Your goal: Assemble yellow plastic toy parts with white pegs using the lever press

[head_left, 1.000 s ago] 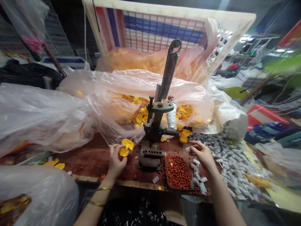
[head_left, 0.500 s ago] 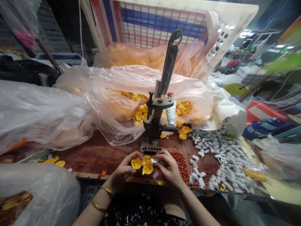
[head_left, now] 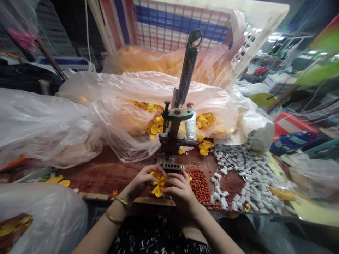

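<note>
Between my two hands is a yellow plastic shell, opened out and turned so that its lobes point several ways. My left hand is closed on its upper left side with thumb and fingers. The curled fingers of my right hand press on its right side. No white part shows at the right fingertips; they may cover it. Just beyond the hands stands a hand press with a long coil spring, a foil-wrapped handle and a metal base block with a row of holes.
Right of my hands lies a tray of small red-brown beads. Farther right spreads a heap of grey-white blocks with thin pins. Plastic bags with yellow shells surround the press, before a white crate. The wooden bench edge runs close to me.
The yellow shell has turned and its open halves face differently. My right hand has come in closer to it, and the white part at its fingertips is out of sight. The view has shifted slightly.
</note>
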A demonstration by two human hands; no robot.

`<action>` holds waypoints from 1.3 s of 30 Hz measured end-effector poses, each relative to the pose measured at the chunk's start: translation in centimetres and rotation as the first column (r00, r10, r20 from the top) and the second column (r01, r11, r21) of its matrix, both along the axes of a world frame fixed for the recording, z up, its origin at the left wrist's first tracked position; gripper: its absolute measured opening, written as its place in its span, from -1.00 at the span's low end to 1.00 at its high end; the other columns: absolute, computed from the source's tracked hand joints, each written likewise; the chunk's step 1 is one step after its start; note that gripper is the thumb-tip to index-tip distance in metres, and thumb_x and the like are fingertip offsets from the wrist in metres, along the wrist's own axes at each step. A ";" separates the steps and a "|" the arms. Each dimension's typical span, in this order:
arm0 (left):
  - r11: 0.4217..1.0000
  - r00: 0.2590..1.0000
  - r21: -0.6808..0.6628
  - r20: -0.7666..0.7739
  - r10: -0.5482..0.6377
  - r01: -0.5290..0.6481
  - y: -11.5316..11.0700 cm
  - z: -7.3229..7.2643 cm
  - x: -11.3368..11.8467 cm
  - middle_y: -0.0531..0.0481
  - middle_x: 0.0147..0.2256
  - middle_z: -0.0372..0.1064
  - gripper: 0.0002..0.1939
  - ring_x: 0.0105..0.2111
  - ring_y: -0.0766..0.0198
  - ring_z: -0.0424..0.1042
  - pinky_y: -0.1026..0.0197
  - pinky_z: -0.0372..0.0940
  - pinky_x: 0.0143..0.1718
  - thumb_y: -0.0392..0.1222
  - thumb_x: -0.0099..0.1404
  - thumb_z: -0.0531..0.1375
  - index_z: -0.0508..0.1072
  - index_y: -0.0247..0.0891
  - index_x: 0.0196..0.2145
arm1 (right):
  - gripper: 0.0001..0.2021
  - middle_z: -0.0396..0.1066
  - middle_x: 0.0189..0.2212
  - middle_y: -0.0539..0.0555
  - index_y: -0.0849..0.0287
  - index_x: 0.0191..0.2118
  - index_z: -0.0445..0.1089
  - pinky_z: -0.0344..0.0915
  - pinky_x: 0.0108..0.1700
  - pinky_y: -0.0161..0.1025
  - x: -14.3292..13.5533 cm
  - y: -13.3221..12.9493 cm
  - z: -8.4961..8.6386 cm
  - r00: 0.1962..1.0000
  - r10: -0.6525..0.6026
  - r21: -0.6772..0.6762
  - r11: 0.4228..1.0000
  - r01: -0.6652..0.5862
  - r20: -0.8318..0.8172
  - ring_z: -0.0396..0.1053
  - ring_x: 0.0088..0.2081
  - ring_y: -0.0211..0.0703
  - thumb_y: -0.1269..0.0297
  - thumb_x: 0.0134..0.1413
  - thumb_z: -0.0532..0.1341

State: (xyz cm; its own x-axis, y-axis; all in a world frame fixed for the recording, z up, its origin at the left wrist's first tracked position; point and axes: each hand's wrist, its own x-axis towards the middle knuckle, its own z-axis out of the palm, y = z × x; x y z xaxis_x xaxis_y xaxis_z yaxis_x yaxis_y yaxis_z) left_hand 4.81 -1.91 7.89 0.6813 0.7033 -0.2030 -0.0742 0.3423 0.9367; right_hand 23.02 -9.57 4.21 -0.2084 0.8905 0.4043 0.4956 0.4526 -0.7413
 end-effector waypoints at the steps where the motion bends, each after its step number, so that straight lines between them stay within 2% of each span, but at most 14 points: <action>1: 0.999 0.999 -0.050 0.035 0.020 -0.019 0.0 0.0 0.1 0.00 -0.47 0.31 -0.70 -0.50 0.32 0.25 0.31 0.15 -0.49 -0.29 -0.15 0.11 0.47 -0.30 -0.38 | -0.86 0.48 -0.19 -0.02 -0.07 -0.26 0.49 -0.11 0.23 0.14 -0.4 -0.1 0.0 0.998 -0.044 -0.031 0.999 0.042 -0.049 0.33 0.01 -0.05 0.27 0.00 0.29; 4: 0.977 0.986 -0.191 0.120 0.115 -0.090 -0.6 0.0 0.4 -0.03 -0.43 0.33 -0.73 -0.46 0.28 0.32 0.26 0.24 -0.42 -0.19 -0.04 0.14 0.45 -0.29 -0.32 | -0.58 0.42 -0.09 0.06 -0.05 0.05 0.34 0.29 0.03 -0.05 -1.5 -0.4 -0.1 0.977 -0.100 -0.134 0.988 0.075 -0.189 0.39 -0.06 -0.07 0.23 0.02 0.27; 6: 0.966 0.973 -0.193 0.117 0.198 -0.173 -1.4 -0.3 0.7 -0.07 -0.32 0.38 -0.62 -0.37 0.22 0.39 0.20 0.30 -0.32 -0.10 0.07 0.15 0.41 -0.21 -0.12 | -0.57 0.43 -0.14 0.06 -0.06 0.13 0.25 0.40 -0.14 -0.17 -2.1 -0.5 -0.1 0.968 -0.069 -0.153 0.988 0.033 -0.241 0.43 -0.16 -0.14 0.26 0.12 0.18; 8: 0.972 0.971 -0.038 0.050 0.234 -0.232 -2.5 -0.9 1.0 -0.08 -0.13 0.37 -0.47 -0.19 0.15 0.41 0.13 0.32 -0.16 -0.07 0.09 0.23 0.32 -0.11 0.05 | -0.65 0.41 -0.14 0.06 -0.06 0.07 0.31 0.42 -0.19 -0.23 -2.1 -0.6 0.1 0.961 -0.050 -0.147 0.989 0.010 -0.272 0.44 -0.17 -0.17 0.31 0.16 0.12; 11: 0.934 0.960 0.271 -0.089 0.267 -0.234 -3.7 -2.3 1.2 -0.09 0.01 0.30 -0.43 0.03 0.06 0.29 0.08 0.20 0.07 -0.17 -0.04 0.36 0.42 -0.11 -0.02 | -0.68 0.35 -0.07 0.11 -0.02 -0.01 0.37 0.38 -0.10 -0.21 -0.9 -0.6 0.4 0.974 -0.020 -0.085 0.996 0.001 -0.225 0.38 -0.07 -0.13 0.38 0.12 0.13; 14: 0.899 0.912 0.283 -0.143 0.384 -0.334 -3.9 -3.3 0.7 -0.09 -0.02 0.33 -0.49 -0.01 0.06 0.34 0.08 0.29 0.00 -0.16 -0.03 0.37 0.47 -0.15 -0.06 | -0.68 0.38 -0.16 0.15 0.11 -0.03 0.34 0.35 -0.10 -0.19 1.9 -0.2 0.2 0.989 -0.150 -0.069 0.987 0.148 -0.019 0.37 -0.13 -0.12 0.46 0.09 0.09; 17: 0.853 0.846 0.200 -0.146 0.513 -0.482 -3.1 -3.7 -0.2 -0.08 -0.01 0.34 -0.41 -0.10 0.09 0.42 0.11 0.38 -0.13 -0.13 -0.04 0.37 0.43 -0.14 0.00 | -0.72 0.37 -0.24 0.18 0.22 -0.21 0.37 0.31 -0.19 -0.23 5.1 0.3 -0.8 0.831 -0.396 -0.148 0.864 0.481 0.390 0.38 -0.25 -0.12 0.58 0.03 0.01; 19: 0.807 0.808 0.237 -0.121 0.577 -0.540 -2.7 -3.7 -0.5 -0.07 0.04 0.31 -0.43 -0.05 0.09 0.39 0.13 0.35 -0.07 -0.15 -0.09 0.40 0.47 -0.17 -0.05 | -0.71 0.38 -0.25 0.21 0.26 -0.29 0.38 0.28 -0.23 -0.25 6.7 0.6 -1.6 0.701 -0.362 -0.205 0.785 0.585 0.614 0.39 -0.28 -0.12 0.63 0.00 -0.02; 22: 0.745 0.760 0.299 -0.092 0.644 -0.596 -2.2 -3.9 -0.4 -0.09 0.06 0.30 -0.50 0.05 0.08 0.31 0.16 0.25 0.06 -0.18 -0.16 0.43 0.54 -0.25 -0.17 | -0.72 0.41 -0.27 0.20 0.26 -0.32 0.40 0.26 -0.22 -0.27 8.0 0.7 -2.3 0.655 -0.250 -0.263 0.771 0.580 0.713 0.41 -0.26 -0.11 0.61 0.03 -0.02; 24: 0.733 0.734 0.202 -0.088 0.674 -0.649 -2.1 -3.9 -0.2 -0.12 -0.04 0.40 -0.51 -0.03 0.10 0.38 0.15 0.28 0.02 -0.17 -0.18 0.44 0.54 -0.30 -0.22 | -0.76 0.42 -0.27 0.20 0.26 -0.31 0.42 0.27 -0.19 -0.27 8.3 0.7 -2.2 0.691 -0.278 -0.263 0.780 0.567 0.667 0.41 -0.25 -0.11 0.56 0.05 0.01; 27: 0.710 0.712 -0.061 -0.066 0.699 -0.702 -2.1 -3.7 0.1 -0.09 -0.27 0.51 -0.49 -0.29 0.19 0.49 0.18 0.39 -0.20 -0.15 -0.20 0.46 0.51 -0.35 -0.24 | -0.81 0.42 -0.31 0.15 0.23 -0.32 0.43 0.29 -0.17 -0.26 7.7 0.8 -1.4 0.821 -0.365 -0.252 0.827 0.502 0.438 0.41 -0.25 -0.13 0.51 0.02 0.08; 31: 0.719 0.761 -0.304 -0.033 0.648 -0.625 -2.3 -3.0 0.8 -0.08 -0.34 0.52 -0.51 -0.50 0.31 0.46 0.29 0.37 -0.48 -0.15 -0.17 0.45 0.50 -0.37 -0.25 | -0.83 0.45 -0.37 0.09 0.21 -0.34 0.42 0.32 -0.22 -0.27 3.8 1.1 0.0 0.962 -0.274 -0.241 0.933 0.269 0.013 0.41 -0.29 -0.16 0.46 0.01 0.08; 34: 0.704 0.763 -0.376 -0.012 0.647 -0.603 -2.6 -2.3 1.6 -0.07 -0.35 0.52 -0.52 -0.51 0.35 0.44 0.34 0.34 -0.50 -0.17 -0.19 0.47 0.51 -0.37 -0.27 | -0.83 0.47 -0.39 0.06 0.19 -0.32 0.45 0.34 -0.27 -0.30 -0.1 1.5 0.7 0.953 -0.224 -0.250 0.953 0.171 -0.204 0.42 -0.33 -0.19 0.44 0.00 0.12; 39: 0.701 0.754 -0.393 0.029 0.656 -0.595 -3.1 -1.4 2.7 -0.08 -0.38 0.52 -0.50 -0.47 0.35 0.43 0.37 0.32 -0.46 -0.14 -0.22 0.47 0.52 -0.40 -0.29 | -0.89 0.47 -0.41 0.07 0.19 -0.35 0.45 0.34 -0.28 -0.29 -2.9 1.8 1.1 0.918 -0.262 -0.226 0.954 0.199 -0.297 0.42 -0.36 -0.20 0.41 -0.03 0.18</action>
